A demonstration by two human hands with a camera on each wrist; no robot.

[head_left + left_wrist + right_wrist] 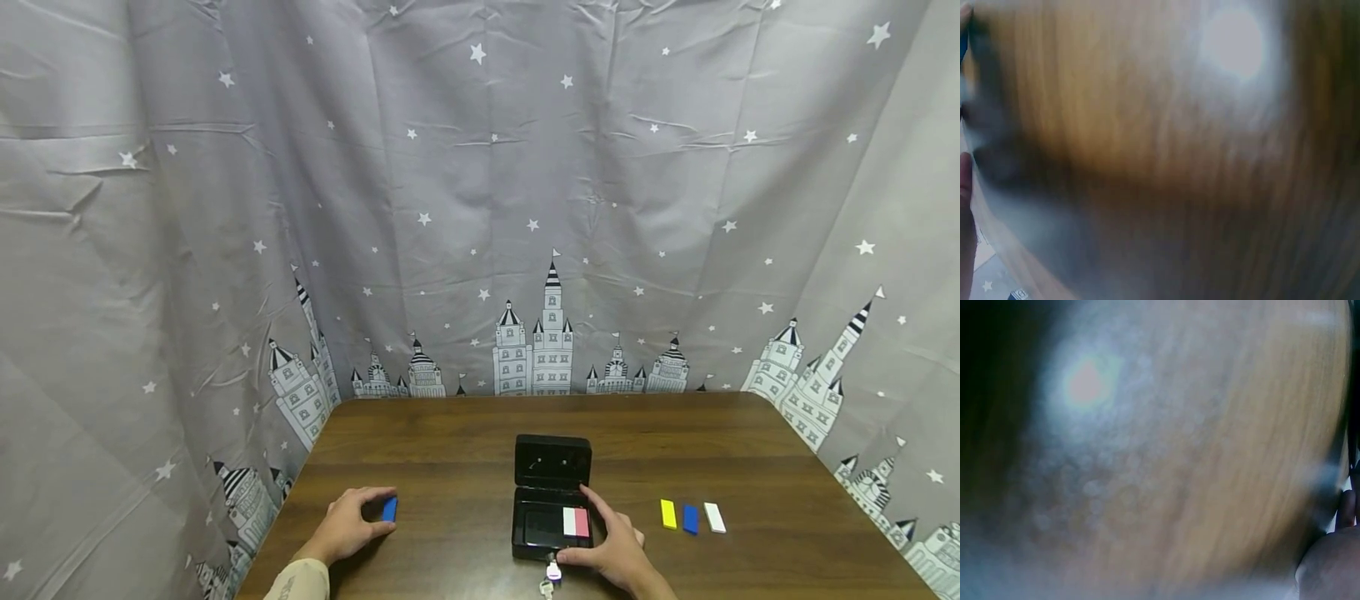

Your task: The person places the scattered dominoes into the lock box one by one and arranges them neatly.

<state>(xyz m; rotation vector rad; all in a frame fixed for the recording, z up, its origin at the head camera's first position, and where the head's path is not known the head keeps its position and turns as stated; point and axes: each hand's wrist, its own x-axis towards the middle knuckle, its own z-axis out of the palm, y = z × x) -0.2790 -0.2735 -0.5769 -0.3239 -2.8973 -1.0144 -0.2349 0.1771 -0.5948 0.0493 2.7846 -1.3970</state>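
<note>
In the head view my left hand [348, 525] is at the left of the table, pinching a small blue block [389, 509] between thumb and fingers. A black lockable box [520, 529] stands with its lid raised, near the middle. Inside it, at the right, a white block [569, 522] and a pink block [582, 522] lie side by side. My right hand [618, 550] grips the box from its right side, thumb at the front edge and a finger near the hinge. Keys [553, 571] hang at the box's front.
Right of the box, a yellow block [668, 514], another blue block [691, 519] and another white block [715, 517] lie in a row on the wooden table [450, 433]. A grey curtain [480, 183] with stars and castles surrounds the table. Both wrist views show mostly blurred tabletop.
</note>
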